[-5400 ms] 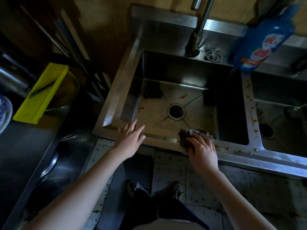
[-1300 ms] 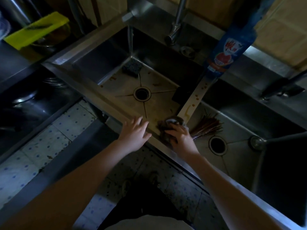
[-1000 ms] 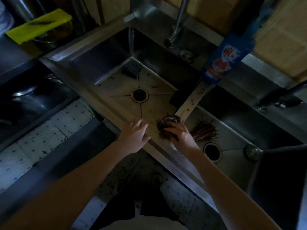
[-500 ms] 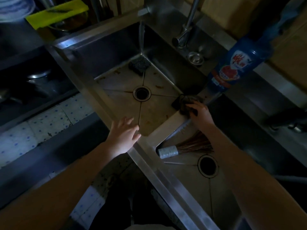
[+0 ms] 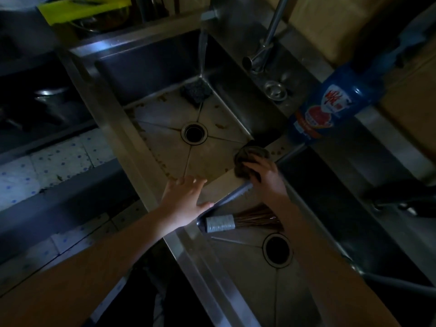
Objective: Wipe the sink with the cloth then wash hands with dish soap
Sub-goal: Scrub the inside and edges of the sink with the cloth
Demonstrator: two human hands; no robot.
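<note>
A steel double sink [image 5: 111, 107] fills the view, with brown specks on its floor and rim. My right hand [image 5: 265, 174] presses a dark bunched cloth [image 5: 249, 159] onto the divider between the two basins. My left hand [image 5: 185, 200] lies flat, fingers spread, on the front rim where the divider meets it, holding nothing. A blue dish soap bottle [image 5: 330, 107] stands at the far end of the divider. The tap [image 5: 266, 36] rises behind the left basin.
A dark scouring pad [image 5: 195, 90] lies in the left basin's far corner near the drain [image 5: 194, 133]. A bristle brush with a taped handle [image 5: 236, 220] rests in the right basin. A yellow board [image 5: 82, 7] sits at the back left. Tiled floor shows below.
My right hand slid the cloth from the front rim up along the divider, then back a little toward me. My left hand shifted right along the front rim. The camera view turned.
</note>
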